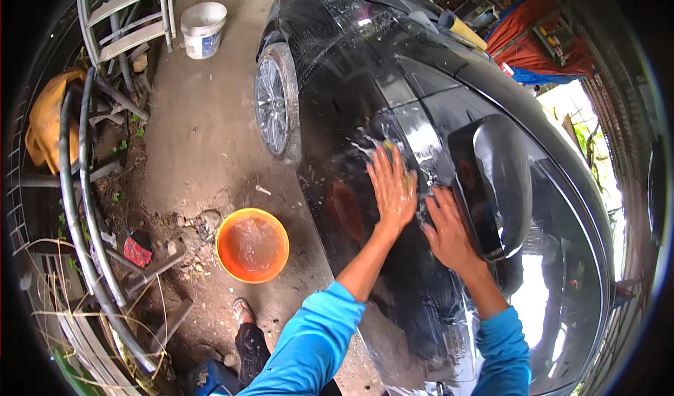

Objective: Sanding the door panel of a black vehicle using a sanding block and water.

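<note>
My left hand lies with its fingers stretched over a yellowish sponge, pressed to the wet side of a black car. Only small bits of the sponge show past the fingers, and white suds streak the paint around it. Just to the right, my right hand rests on the same panel, fingers spread and nothing visible in it. The car's side mirror juts out close beside that hand.
An orange basin of cloudy water stands on the ground left of the car. Farther off are a white bucket and a metal step ladder. Metal rails and an orange cloth line the left. My sandaled foot is near the basin.
</note>
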A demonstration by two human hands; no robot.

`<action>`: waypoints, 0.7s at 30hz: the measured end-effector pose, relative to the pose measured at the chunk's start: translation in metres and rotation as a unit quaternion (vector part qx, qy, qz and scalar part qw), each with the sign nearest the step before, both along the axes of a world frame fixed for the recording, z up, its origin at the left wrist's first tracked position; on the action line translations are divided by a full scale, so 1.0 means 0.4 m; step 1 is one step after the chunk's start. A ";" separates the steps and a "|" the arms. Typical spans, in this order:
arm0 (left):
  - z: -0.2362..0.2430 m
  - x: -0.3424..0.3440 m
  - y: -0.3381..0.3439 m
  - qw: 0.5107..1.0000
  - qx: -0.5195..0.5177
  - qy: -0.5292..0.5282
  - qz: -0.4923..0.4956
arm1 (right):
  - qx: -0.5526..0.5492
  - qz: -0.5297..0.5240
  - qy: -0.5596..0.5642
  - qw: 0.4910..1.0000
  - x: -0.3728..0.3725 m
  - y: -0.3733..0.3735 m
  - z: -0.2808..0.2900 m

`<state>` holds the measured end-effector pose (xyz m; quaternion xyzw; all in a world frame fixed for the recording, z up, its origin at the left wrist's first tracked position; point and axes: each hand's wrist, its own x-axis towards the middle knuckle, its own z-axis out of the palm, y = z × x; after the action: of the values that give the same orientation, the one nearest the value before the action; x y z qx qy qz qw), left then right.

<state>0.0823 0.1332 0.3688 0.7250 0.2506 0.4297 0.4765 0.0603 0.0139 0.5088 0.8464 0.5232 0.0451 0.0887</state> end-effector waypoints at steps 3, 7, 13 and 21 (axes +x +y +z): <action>0.015 -0.151 -0.236 0.994 0.032 0.017 -0.102 | -0.071 -0.012 0.030 0.997 0.003 -0.195 0.063; -0.013 -0.119 -0.182 0.995 0.046 0.002 -0.093 | -0.142 -0.011 -0.010 0.990 0.027 -0.278 0.102; -0.005 0.081 0.187 0.999 0.009 0.029 0.020 | -0.096 0.005 -0.026 0.995 0.006 -0.253 0.076; 0.015 -0.181 -0.281 0.987 0.014 0.031 -0.157 | -0.093 0.016 -0.049 0.994 0.025 -0.274 0.082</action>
<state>0.0097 0.0207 0.3749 0.7749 0.1426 0.3304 0.5197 0.0704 -0.0956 0.5415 0.8228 0.5335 0.0386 0.1918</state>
